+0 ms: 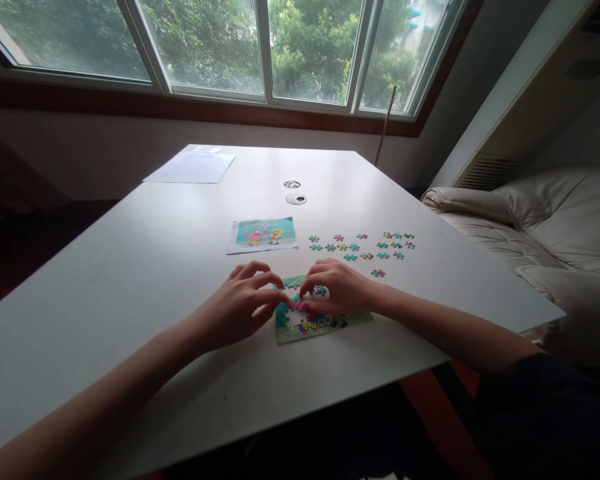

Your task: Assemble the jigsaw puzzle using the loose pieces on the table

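Your jigsaw (309, 327) lies flat, askew in front of you, green-bordered and partly filled, pale gaps showing at its left; beyond and to its right, loose pieces (355, 247), mostly teal, some pink or yellow, lie scattered

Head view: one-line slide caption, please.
Bare left hand and right hand at a partly filled, green-edged rectangular jigsaw board on a white table, small multicoloured pieces beyond.
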Demonstrator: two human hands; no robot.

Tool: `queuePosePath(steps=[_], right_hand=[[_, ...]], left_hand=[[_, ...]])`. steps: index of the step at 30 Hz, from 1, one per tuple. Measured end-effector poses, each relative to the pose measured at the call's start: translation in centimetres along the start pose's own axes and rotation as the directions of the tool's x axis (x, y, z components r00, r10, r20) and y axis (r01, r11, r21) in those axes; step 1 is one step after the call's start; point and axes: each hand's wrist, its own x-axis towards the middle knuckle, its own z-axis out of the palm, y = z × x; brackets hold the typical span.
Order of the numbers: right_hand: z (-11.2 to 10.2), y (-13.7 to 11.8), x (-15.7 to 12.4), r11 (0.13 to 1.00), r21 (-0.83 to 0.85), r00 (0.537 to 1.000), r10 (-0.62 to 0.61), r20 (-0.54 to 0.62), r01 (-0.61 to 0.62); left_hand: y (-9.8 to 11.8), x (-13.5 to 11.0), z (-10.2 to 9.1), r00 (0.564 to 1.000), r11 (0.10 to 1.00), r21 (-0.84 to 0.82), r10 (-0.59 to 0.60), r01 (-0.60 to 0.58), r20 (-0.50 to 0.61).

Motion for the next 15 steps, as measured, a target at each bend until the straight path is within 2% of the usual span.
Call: queuePosePath(steps=[15], right_hand=[[-0.5, 0.19, 0.03, 0.998, 0.05, 0.999, 0.028, 0.033, -0.03]], left_hand=[[0.36, -0.01, -0.24, 0.998, 0.997, -0.059, 0.043, -0.041, 0.039]])
